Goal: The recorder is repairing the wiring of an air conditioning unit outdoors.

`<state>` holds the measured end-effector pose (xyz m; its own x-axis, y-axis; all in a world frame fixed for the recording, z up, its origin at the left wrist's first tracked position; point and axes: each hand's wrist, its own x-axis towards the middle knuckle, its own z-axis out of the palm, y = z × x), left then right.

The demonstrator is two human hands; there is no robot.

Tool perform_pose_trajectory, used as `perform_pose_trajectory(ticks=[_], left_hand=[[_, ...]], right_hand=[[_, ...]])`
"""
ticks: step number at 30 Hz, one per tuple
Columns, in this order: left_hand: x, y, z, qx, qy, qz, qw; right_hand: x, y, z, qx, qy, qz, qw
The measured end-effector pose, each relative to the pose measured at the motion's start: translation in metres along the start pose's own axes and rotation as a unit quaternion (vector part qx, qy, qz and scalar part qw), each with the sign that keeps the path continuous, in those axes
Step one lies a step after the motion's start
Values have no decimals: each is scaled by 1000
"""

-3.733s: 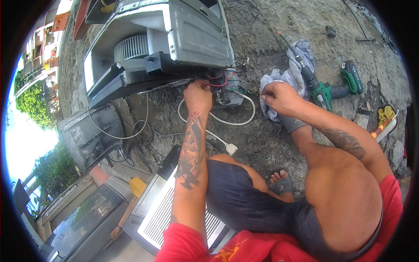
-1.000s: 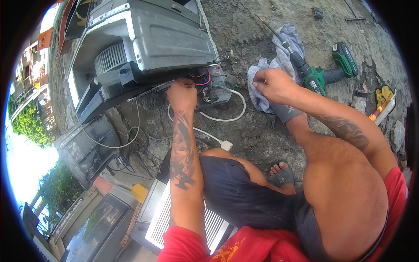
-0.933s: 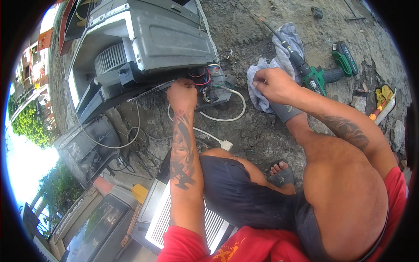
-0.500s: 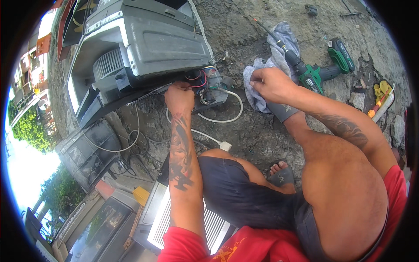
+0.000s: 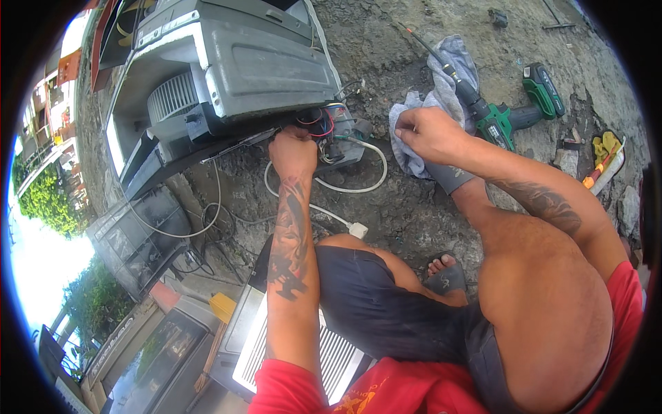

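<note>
An opened window air conditioner [image 5: 269,69] lies at the upper left, its grey metal casing and round blower wheel [image 5: 174,99] showing. My left hand [image 5: 294,153] reaches to its near edge with fingers closed, beside red, blue and other thin wires [image 5: 324,125]. Whatever those fingertips grip is hidden. My right hand [image 5: 433,134] hovers over a grey cloth [image 5: 452,58], thumb and fingers bent together in a pinch; I cannot make out anything between them. Just right of it, a green and black cordless drill [image 5: 498,125] with a long bit rests partly on the cloth.
A white power cord with a plug [image 5: 357,230] curls across the rough ground below the unit. Near my left forearm are a white louvred panel [image 5: 255,345] and a dusty grey plastic housing [image 5: 141,231]. Yellow-handled tools [image 5: 605,162] lie far right.
My left hand has shifted slightly right along the unit's edge, nearer the wires. The right hand keeps its bent pose over the cloth.
</note>
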<state>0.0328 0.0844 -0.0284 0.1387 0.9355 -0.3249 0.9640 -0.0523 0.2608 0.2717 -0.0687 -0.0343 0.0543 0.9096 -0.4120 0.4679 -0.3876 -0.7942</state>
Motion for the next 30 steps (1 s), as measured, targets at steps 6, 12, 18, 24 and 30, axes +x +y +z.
perform_pose_trajectory(ticks=[6,12,18,24,30], left_hand=[[3,-1,-1,-16,-1,0,1000],[-12,16,-13,86,-29,42,995],[-42,23,-14,62,71,171,981],[-33,9,2,41,99,213,971],[-27,-17,-10,-53,192,61,978]], right_hand=[[6,-7,5,-9,-8,-11,1000],[17,-17,-4,-21,-15,1,1000],[11,-1,-4,-53,17,-11,998],[1,-7,7,-49,9,-33,998],[15,-12,1,-63,68,-82,992]])
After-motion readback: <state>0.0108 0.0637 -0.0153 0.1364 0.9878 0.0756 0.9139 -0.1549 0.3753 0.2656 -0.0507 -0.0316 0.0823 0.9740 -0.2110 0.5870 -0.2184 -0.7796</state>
